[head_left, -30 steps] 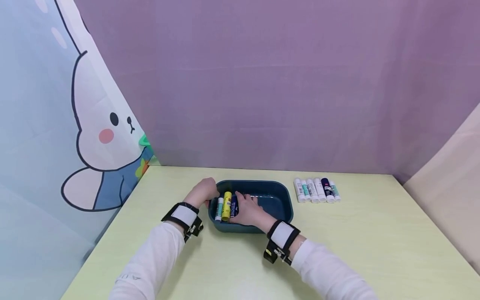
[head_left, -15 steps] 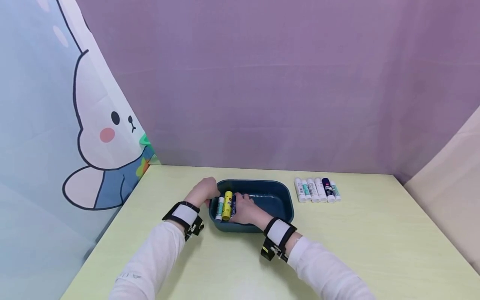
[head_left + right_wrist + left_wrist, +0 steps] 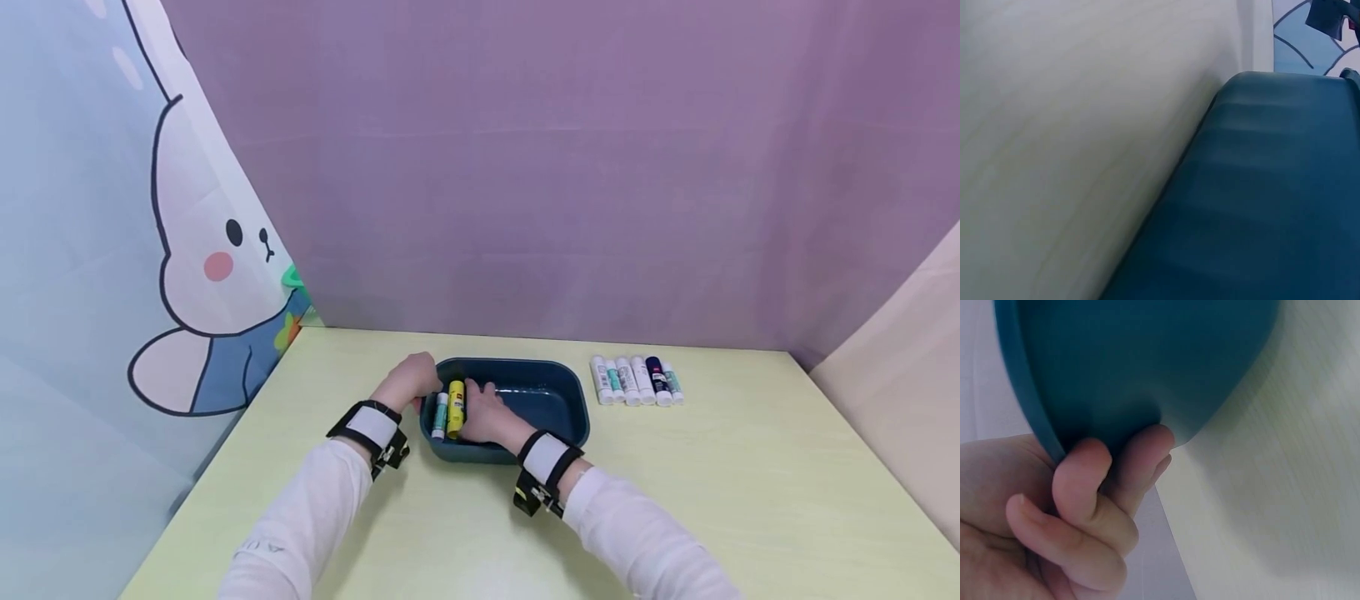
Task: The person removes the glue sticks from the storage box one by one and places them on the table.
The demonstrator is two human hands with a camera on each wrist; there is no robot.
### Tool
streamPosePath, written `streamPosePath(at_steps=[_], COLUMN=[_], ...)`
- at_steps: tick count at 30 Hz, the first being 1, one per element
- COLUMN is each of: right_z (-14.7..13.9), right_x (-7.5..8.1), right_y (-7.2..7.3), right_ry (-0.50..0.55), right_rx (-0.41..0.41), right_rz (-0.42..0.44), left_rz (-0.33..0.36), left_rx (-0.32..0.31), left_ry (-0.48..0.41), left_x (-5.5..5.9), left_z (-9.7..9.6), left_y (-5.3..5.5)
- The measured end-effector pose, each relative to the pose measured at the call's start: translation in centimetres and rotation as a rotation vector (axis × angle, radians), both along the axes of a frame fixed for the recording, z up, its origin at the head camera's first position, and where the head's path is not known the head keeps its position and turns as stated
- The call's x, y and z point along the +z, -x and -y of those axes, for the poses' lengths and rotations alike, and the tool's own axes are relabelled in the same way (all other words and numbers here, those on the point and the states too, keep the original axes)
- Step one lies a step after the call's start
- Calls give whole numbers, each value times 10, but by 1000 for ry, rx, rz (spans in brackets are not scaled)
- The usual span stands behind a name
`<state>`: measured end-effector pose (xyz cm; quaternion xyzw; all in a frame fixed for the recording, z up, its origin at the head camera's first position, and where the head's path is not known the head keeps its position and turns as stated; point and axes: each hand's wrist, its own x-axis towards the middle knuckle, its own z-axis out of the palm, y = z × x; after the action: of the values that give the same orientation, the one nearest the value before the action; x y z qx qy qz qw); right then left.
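A dark teal plastic tub [image 3: 551, 408] sits on the table. At its left end my left hand [image 3: 412, 377] grips the rim; in the left wrist view, curled fingers [image 3: 1085, 469] press its outer wall. Inside the tub, a white and green glue stick [image 3: 440, 417] and a yellow glue stick [image 3: 456, 408] lie side by side at the left. My right hand [image 3: 487, 415] is inside, right beside the yellow one, thumb and fingers around a dark blue glue stick that it now hides. The right wrist view shows only the tub's outer wall [image 3: 1272, 200], not the hand.
Right of the tub, several glue sticks lie in a row on the pale table [image 3: 750, 467], mostly white ones [image 3: 624, 382] with one dark blue stick [image 3: 659, 382] among them. A purple curtain [image 3: 555, 167] hangs behind the table, and a rabbit-print cloth [image 3: 210, 275] at the left.
My right hand has shifted slightly left inside the tub, toward the yellow glue stick, covering the dark blue stick that showed before. My left hand stays on the rim.
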<state>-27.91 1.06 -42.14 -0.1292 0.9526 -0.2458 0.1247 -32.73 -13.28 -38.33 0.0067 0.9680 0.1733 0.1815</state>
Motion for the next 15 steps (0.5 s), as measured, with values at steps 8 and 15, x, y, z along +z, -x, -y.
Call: streamPosePath(at_steps=[8, 15], right_z=[5, 4], right_x=[-2, -2], right_y=[2, 4], right_ry=[-3, 0], right_rx=[-61, -65], right_rz=[-52, -71], left_rz=[6, 10], left_rx=[9, 11], left_ry=[-7, -7], left_x=[1, 0], left_z=[0, 0], left_y=[0, 0])
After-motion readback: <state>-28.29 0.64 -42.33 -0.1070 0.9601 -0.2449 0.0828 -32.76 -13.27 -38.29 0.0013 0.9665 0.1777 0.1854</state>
